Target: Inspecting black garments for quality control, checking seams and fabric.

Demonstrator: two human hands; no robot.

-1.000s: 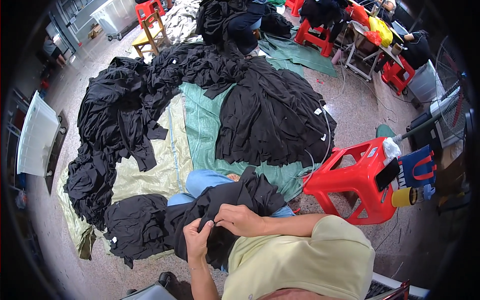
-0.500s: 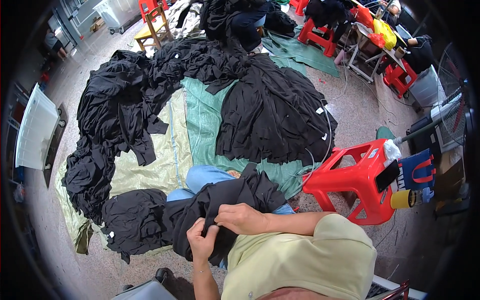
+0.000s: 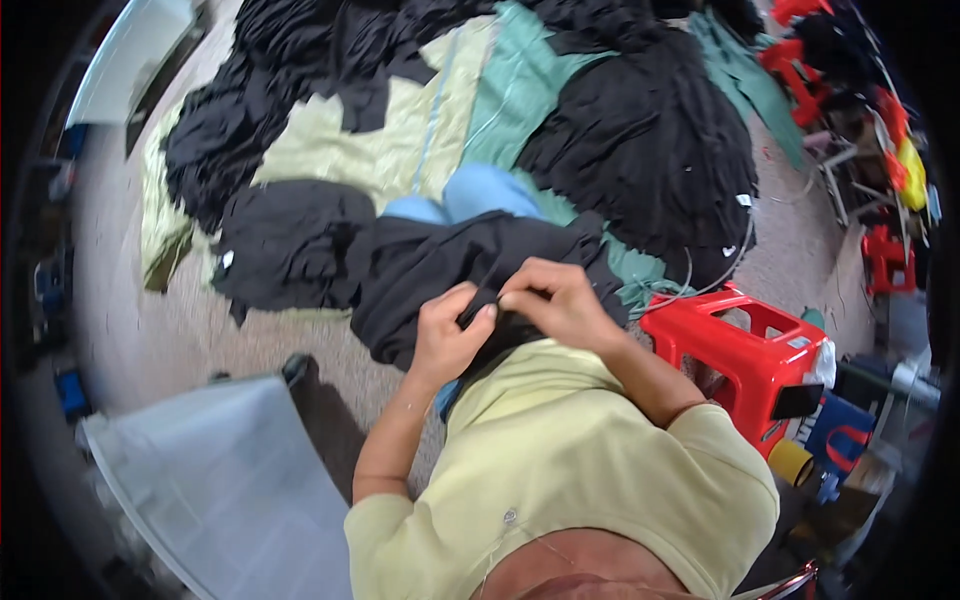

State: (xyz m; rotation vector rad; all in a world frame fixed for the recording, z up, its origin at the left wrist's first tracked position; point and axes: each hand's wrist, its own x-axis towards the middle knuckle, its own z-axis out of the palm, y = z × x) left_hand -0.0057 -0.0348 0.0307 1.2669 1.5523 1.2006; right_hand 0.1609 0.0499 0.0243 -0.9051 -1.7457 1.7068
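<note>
With left hand (image 3: 445, 338) and right hand (image 3: 562, 303) close together, pinched a fold of black garment (image 3: 425, 265), matte and loosely wrinkled, draped over light-blue trousers (image 3: 490, 190) between a black cloth pile (image 3: 290, 235) and a red stool (image 3: 755, 355).

seemingly a garment workshop: black clothes (image 3: 640, 140) heaped on sheeting (image 3: 345, 165).

The person wears a pale yellow-green top (image 3: 600, 460), plain and softly creased, with a wide, rounded neckline (image 3: 590, 531). Its short, loose sleeves (image 3: 735, 465) end above the elbows. A thin necklace chain (image 3: 491, 562) carries a small, round, silvery pendant (image 3: 510, 517), its pattern too small to make out. A fine, light bracelet (image 3: 408, 406) circles the left wrist. The trousers (image 3: 490, 190) are light blue, and the fingers (image 3: 548, 275) are bare.
</note>
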